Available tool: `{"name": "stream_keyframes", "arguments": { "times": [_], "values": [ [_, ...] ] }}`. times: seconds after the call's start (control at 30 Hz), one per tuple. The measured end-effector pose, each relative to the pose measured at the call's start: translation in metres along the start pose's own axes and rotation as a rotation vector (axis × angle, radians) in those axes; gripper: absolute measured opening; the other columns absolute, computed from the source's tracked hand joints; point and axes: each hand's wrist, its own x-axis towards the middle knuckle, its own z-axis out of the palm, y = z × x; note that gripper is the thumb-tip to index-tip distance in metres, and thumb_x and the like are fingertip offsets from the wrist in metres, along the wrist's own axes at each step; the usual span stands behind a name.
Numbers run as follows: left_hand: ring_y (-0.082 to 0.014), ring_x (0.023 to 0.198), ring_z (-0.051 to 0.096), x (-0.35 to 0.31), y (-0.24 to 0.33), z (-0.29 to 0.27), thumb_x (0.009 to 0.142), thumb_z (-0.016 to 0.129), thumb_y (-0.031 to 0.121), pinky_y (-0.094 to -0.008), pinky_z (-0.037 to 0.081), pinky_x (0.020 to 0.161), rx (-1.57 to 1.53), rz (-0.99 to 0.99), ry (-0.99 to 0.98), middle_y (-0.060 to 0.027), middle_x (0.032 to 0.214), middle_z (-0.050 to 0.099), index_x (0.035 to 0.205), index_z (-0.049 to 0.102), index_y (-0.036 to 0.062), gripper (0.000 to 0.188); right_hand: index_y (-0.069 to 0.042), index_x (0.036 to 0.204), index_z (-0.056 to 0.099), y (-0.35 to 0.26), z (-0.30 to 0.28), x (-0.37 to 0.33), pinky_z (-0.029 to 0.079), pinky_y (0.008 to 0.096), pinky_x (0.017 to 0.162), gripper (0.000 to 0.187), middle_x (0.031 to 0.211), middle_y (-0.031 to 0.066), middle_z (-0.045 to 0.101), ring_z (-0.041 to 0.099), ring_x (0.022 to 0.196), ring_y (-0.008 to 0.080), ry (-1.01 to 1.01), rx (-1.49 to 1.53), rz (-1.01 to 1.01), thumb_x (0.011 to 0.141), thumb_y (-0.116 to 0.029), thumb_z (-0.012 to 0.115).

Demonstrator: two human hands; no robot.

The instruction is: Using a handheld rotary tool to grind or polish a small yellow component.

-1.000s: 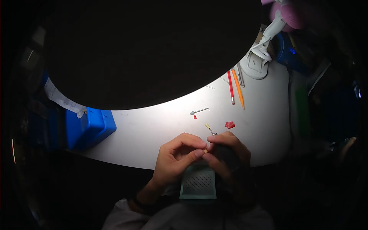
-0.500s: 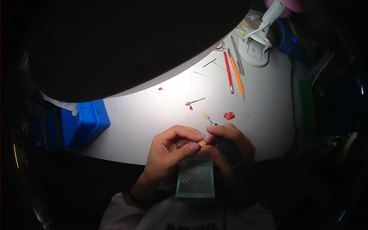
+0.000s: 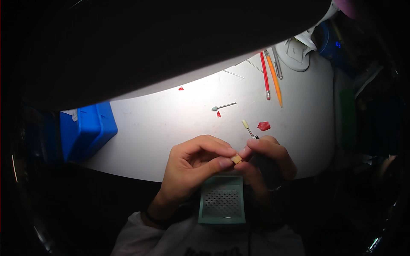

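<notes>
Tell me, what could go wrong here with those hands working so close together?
The small tan piece is pinched only at the fingertips of the left hand; it could slip and drop onto the green perforated box or past it into the dark below. The right hand holds a rotary tool whose pale tip sits right by the fingers, so a slip might nick skin.

Blue box (image 3: 87, 130): sitting far left of the fingers.
Pencils (image 3: 270, 77): lying beyond them.
Red scrap (image 3: 263, 126): lying just beyond.
</notes>
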Motion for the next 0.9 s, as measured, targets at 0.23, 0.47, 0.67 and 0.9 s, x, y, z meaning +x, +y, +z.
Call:
{"name": "stream_keyframes", "arguments": {
  "times": [0.23,0.47,0.67,0.9],
  "values": [
    [-0.021,0.105,0.068,0.0,0.005,0.0,0.092,0.065,-0.012,-0.0306,0.055,0.095,0.057,0.016,0.015,-0.0172,0.11,0.067,0.108,0.068,-0.0096,0.017,-0.005,0.12,0.066,-0.003,-0.002,0.003,0.056,0.031,0.07,0.039,0.092,0.0126,0.068,0.069,0.08,0.0195,-0.028,-0.04,0.013,0.084,0.005,0.078],
    [-0.0222,0.105,0.069,0.0,0.001,0.002,0.092,0.064,-0.012,-0.0317,0.056,0.095,0.058,0.035,0.018,-0.0175,0.109,0.067,0.11,0.065,-0.01,0.018,-0.003,0.119,0.066,-0.01,-0.002,0.003,0.056,0.03,0.069,0.04,0.092,0.0138,0.069,0.07,0.078,0.02,-0.03,-0.092,0.003,0.082,0.007,0.078],
    [-0.0228,0.109,0.069,0.002,0.01,0.011,0.094,0.064,-0.011,-0.0321,0.056,0.098,-0.015,-0.105,0.079,-0.0197,0.113,0.068,0.113,0.063,-0.0106,0.019,-0.003,0.119,0.067,-0.007,-0.002,0.005,0.057,0.0306,0.069,0.041,0.093,0.0142,0.069,0.07,0.079,0.0212,-0.02,-0.09,-0.056,0.082,0.008,0.078],
    [-0.0215,0.108,0.069,-0.002,0.006,0.006,0.095,0.063,-0.011,-0.031,0.057,0.096,0.065,-0.006,0.014,-0.02,0.117,0.069,0.118,0.064,-0.0115,0.023,-0.003,0.12,0.067,-0.006,-0.002,0.005,0.057,0.0307,0.07,0.042,0.095,0.0141,0.068,0.07,0.08,0.0207,-0.036,-0.087,-0.05,0.081,0.007,0.079]
  ]
}}
